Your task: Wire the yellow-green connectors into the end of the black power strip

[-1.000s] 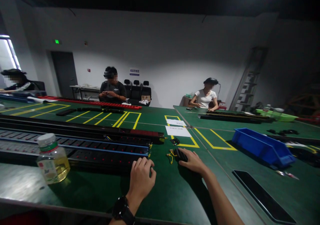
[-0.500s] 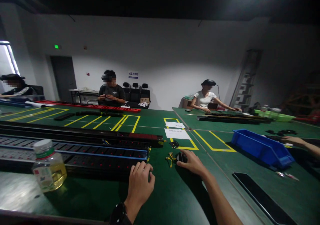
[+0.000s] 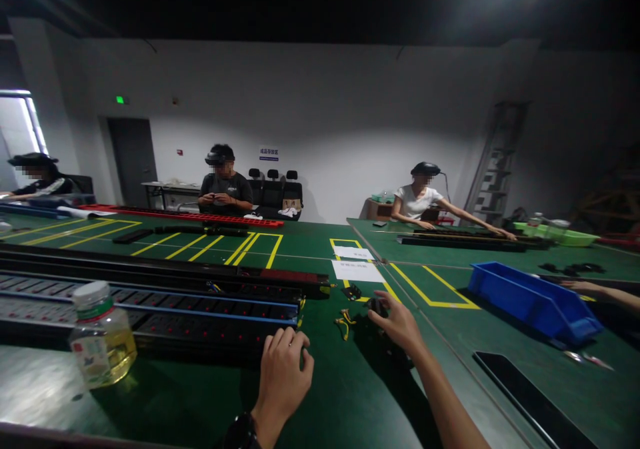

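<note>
My left hand (image 3: 286, 374) rests with loosely curled fingers at the near right end of a long black power strip (image 3: 200, 336) dotted with red. Its thumb stands apart from the fingers, and nothing shows in its grasp. To the right, my right hand (image 3: 400, 322) is closed round a small black part (image 3: 379, 306), raised a little over the green tabletop; its exact kind is hard to make out. Between the hands lie short yellow wires (image 3: 344, 322). A flat black piece (image 3: 351, 292) is just beyond them.
A bottle of yellow liquid (image 3: 103, 336) stands before the strips. On the right are a blue bin (image 3: 535, 302), a phone (image 3: 535, 402) and a co-worker's hand (image 3: 583, 286). White paper sheets (image 3: 357, 271) lie ahead. Several people sit across the table.
My right hand has moved slightly right and lifted with the small black part, away from the yellow wires. My left hand stays by the strip end. The view has shifted slightly.
</note>
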Action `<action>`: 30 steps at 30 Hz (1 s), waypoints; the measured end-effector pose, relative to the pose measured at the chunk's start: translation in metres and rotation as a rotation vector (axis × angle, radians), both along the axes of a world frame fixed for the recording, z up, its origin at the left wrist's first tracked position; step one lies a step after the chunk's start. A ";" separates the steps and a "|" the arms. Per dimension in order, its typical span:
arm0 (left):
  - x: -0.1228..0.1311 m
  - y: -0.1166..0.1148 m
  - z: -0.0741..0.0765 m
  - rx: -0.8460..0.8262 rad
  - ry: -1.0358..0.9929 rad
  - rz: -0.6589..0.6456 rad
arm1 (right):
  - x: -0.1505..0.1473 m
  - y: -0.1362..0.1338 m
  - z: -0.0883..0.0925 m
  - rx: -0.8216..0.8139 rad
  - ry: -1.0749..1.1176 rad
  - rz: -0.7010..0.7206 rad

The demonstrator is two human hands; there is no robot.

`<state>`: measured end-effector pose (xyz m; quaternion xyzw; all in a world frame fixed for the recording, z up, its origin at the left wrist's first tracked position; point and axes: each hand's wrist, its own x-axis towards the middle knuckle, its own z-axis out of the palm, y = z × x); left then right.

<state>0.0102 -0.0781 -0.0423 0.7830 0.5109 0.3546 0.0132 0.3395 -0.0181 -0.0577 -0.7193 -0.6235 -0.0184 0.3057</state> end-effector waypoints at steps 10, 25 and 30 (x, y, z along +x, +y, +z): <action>0.000 0.001 0.000 -0.006 -0.006 -0.006 | 0.042 -0.009 -0.012 -0.127 -0.124 -0.353; 0.001 0.001 0.000 -0.011 -0.009 -0.006 | -0.024 0.008 0.005 -0.152 -0.318 0.017; 0.001 0.000 0.001 -0.025 -0.018 -0.005 | -0.051 0.039 0.012 -0.255 -0.382 0.100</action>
